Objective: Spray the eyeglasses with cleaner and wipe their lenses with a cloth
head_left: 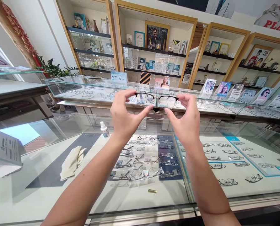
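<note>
A pair of eyeglasses (145, 99) with dark upper rims and clear lenses is held up in front of me, level with the far display counter. My left hand (126, 114) grips its left side, fingers at the upper corner and thumb below the lens. On the opposite side my right hand (185, 117) pinches the frame the same way, its thumb under the right lens. Below my hands, several eyeglasses (146, 160) are laid out in rows on the glass display counter. A white spray bottle (104, 129) and a crumpled cream cloth (71, 162) rest left of my left forearm.
A small gold-coloured piece (152, 191) lies near the counter's front. To the right, more eyeglasses (228, 181) sit on white and blue trays. A printed stand (4, 147) is at far left. Across the aisle runs another glass showcase (95, 94), with wooden shelves (117, 37) behind.
</note>
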The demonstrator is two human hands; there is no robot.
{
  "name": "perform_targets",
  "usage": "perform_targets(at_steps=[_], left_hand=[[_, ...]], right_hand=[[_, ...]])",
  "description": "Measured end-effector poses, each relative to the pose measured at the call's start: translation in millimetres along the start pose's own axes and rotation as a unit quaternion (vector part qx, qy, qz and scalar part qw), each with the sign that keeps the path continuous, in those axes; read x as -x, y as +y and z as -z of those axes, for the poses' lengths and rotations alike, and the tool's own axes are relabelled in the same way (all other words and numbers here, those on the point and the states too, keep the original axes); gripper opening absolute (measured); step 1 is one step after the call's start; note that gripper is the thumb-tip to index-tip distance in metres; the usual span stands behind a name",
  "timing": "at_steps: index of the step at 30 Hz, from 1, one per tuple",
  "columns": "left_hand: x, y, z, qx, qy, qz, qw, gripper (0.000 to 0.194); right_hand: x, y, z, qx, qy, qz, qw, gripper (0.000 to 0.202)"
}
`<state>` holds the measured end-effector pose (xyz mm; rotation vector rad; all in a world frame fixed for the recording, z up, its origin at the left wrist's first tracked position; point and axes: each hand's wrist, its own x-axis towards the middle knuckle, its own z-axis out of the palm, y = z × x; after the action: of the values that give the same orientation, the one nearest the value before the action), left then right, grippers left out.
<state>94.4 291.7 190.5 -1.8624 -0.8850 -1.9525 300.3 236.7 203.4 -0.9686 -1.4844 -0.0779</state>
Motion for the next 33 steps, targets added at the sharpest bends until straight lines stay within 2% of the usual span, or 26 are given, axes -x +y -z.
perform_targets(at_steps=[4,7,12,23,28,33], left_hand=[[1.5,-8.5,0.1,0.001,0.024,-0.020,1.000,0.058],[2.2,-17.3,-1.2,0.004,0.041,-0.034,0.999,0.065],[2.5,-24.2,-4.2,-0.007,0.074,-0.064,0.995,0.069],[1.5,-28.9,-3.7,0.024,0.061,-0.059,0.996,0.065],[2.3,-32.6,-2.5,0.025,0.032,-0.031,0.999,0.070],[2.5,-33.6,-1.7,0.007,0.027,-0.018,0.999,0.070]], right_hand=[[0.6,-0.8,-1.7,-0.060,-0.006,0.005,0.998,0.036],[-0.9,1.9,-1.8,-0.113,0.012,0.000,0.994,0.035],[-5.5,10.7,-0.2,-0.140,0.033,-0.008,0.990,0.031],[-4.7,6.0,5.1,-0.118,0.018,0.007,0.993,0.030],[-5.3,3.5,7.0,-0.126,0.001,-0.017,0.992,0.029],[-6.5,6.6,6.7,-0.161,-0.012,-0.031,0.986,0.029]])
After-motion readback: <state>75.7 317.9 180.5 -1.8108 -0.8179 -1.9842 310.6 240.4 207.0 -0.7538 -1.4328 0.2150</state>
